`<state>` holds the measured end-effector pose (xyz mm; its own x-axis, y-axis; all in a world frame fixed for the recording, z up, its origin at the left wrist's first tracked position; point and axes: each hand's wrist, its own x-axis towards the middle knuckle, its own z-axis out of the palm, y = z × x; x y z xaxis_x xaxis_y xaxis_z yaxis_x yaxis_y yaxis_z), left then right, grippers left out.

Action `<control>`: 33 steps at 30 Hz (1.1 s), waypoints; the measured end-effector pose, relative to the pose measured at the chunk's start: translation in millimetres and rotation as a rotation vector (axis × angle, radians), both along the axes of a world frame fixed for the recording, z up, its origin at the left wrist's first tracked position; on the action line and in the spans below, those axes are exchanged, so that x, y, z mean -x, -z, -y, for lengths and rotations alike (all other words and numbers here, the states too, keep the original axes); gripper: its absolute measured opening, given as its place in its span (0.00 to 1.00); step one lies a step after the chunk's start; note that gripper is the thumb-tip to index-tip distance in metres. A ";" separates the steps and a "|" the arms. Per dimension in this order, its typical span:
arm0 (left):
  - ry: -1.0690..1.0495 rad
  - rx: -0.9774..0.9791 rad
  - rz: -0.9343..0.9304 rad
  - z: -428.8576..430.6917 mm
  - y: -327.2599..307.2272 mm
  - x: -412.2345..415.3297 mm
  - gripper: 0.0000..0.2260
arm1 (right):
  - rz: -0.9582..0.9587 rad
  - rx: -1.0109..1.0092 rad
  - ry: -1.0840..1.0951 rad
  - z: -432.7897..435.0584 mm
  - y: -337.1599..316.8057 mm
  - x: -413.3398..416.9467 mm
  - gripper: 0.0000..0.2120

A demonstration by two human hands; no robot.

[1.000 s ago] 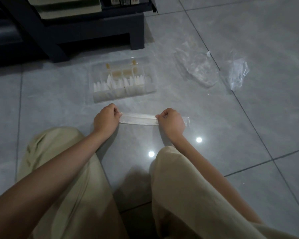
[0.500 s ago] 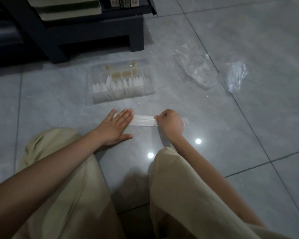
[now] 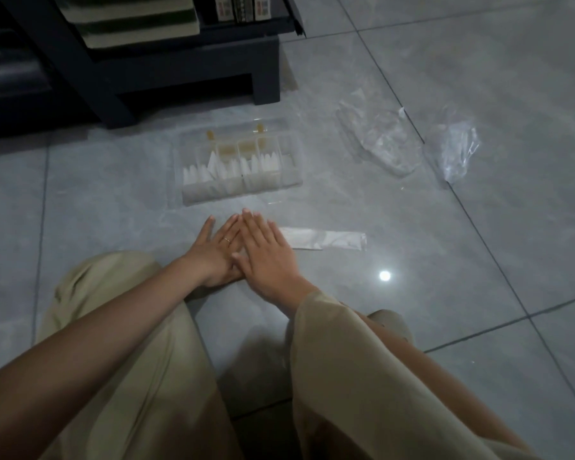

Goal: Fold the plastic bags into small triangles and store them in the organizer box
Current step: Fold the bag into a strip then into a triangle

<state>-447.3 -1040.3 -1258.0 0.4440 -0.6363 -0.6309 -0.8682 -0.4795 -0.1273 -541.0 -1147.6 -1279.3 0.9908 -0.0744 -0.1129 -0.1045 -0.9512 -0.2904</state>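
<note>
A plastic bag folded into a long narrow strip (image 3: 326,239) lies flat on the grey floor tiles. My left hand (image 3: 214,252) presses flat on the strip's left end, fingers straight, a ring on one finger. My right hand (image 3: 268,249) lies flat beside it, partly over the left hand, fingers straight on the strip. The strip's left part is hidden under both hands. Just beyond my fingertips sits the clear organizer box (image 3: 292,151), its compartments holding several white folded triangles.
Two loose crumpled clear bags lie to the right: one (image 3: 382,144) nearer the box, another (image 3: 458,151) further right. A dark low shelf unit (image 3: 180,71) stands behind the box. My knees in beige trousers frame the near floor.
My left hand went from pinching the strip's end to lying flat on it. My right hand let go of the right part, slid left and now lies flat beside the left hand.
</note>
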 end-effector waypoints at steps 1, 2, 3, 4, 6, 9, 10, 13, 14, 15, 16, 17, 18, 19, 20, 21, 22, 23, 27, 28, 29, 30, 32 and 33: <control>0.004 0.004 0.003 -0.4 -0.6 -1.1 0.38 | -0.022 -0.030 0.011 0.4 4.7 -0.4 0.31; -0.009 0.023 -0.008 -1.3 0.1 -1.6 0.39 | -0.036 -0.051 0.020 3.4 8.3 1.3 0.33; -0.031 0.046 -0.026 -1.8 -0.2 -2.0 0.40 | -0.035 -0.057 0.032 8.0 11.4 4.7 0.35; -0.051 0.063 -0.045 -2.3 -0.4 -1.9 0.43 | -0.024 -0.046 0.047 14.5 14.2 9.7 0.37; -0.074 0.074 -0.061 -2.8 -1.7 0.1 0.46 | -0.025 -0.010 0.104 28.8 18.2 23.0 0.39; -0.117 0.064 -0.075 -4.0 -3.5 -0.8 0.45 | -0.058 0.012 0.200 49.5 16.4 44.8 0.40; -0.133 0.061 -0.074 -5.0 -3.8 -1.0 0.45 | -0.072 0.011 0.225 56.2 15.4 51.4 0.40; -0.179 0.045 -0.081 -7.3 -4.7 -1.1 0.46 | -0.106 0.002 0.304 71.2 13.4 64.4 0.40; -0.184 0.041 -0.082 -7.7 -4.7 -1.2 0.46 | -0.115 -0.001 0.318 73.7 11.9 66.7 0.40; -0.181 0.041 -0.078 -8.2 -4.5 -1.0 0.46 | -0.122 0.001 0.324 74.9 10.3 68.0 0.40; -0.178 0.046 -0.075 -8.5 -4.4 -0.8 0.45 | -0.118 0.008 0.322 75.8 9.0 68.2 0.40; -0.176 0.056 -0.078 -8.7 -4.7 -0.4 0.45 | -0.097 0.018 0.322 76.5 6.8 67.0 0.40; -0.175 0.070 -0.084 -8.4 -6.5 0.5 0.45 | -0.060 0.025 0.326 77.1 2.8 64.8 0.38; -0.173 0.087 -0.091 -7.8 -8.0 1.3 0.44 | -0.013 0.031 0.339 78.1 -1.7 62.3 0.35; -0.163 0.108 -0.093 -6.5 -9.7 2.8 0.44 | 0.040 0.029 0.354 80.3 -5.3 59.0 0.30; -0.141 0.133 -0.090 -4.3 -11.7 5.5 0.44 | 0.077 0.012 0.373 83.2 -8.6 55.1 0.24; -0.107 0.163 -0.084 -1.7 -13.2 9.6 0.45 | 0.089 -0.012 0.380 86.5 -11.2 50.8 0.21; -0.071 0.193 -0.081 1.0 -14.3 15.2 0.46 | 0.070 -0.021 0.379 88.8 -14.8 46.7 0.21; -0.017 0.247 -0.133 6.0 -9.3 38.6 0.48 | -0.087 0.040 0.313 90.9 -16.9 35.6 0.20; -0.013 0.254 -0.138 7.1 -7.9 42.6 0.48 | -0.101 0.024 0.322 89.1 -16.3 35.2 0.18; -0.006 0.264 -0.136 8.2 -6.2 45.5 0.48 | -0.109 -0.005 0.347 85.6 -16.9 36.0 0.16; 0.003 0.280 -0.132 9.6 -4.1 47.9 0.47 | -0.096 -0.035 0.380 80.9 -16.8 37.2 0.14; 0.022 0.303 -0.133 12.1 -0.1 52.4 0.46 | -0.057 -0.081 0.445 67.7 -16.9 39.5 0.11; 0.032 0.307 -0.137 12.9 1.3 54.4 0.45 | -0.041 -0.074 0.464 60.9 -16.4 40.1 0.10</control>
<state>-501.6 -1053.2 -1259.3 0.3450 -0.8184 -0.4595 -0.8827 -0.4494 0.1376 -581.0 -1208.5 -1262.8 0.8492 -0.4991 -0.1728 -0.5269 -0.7778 -0.3426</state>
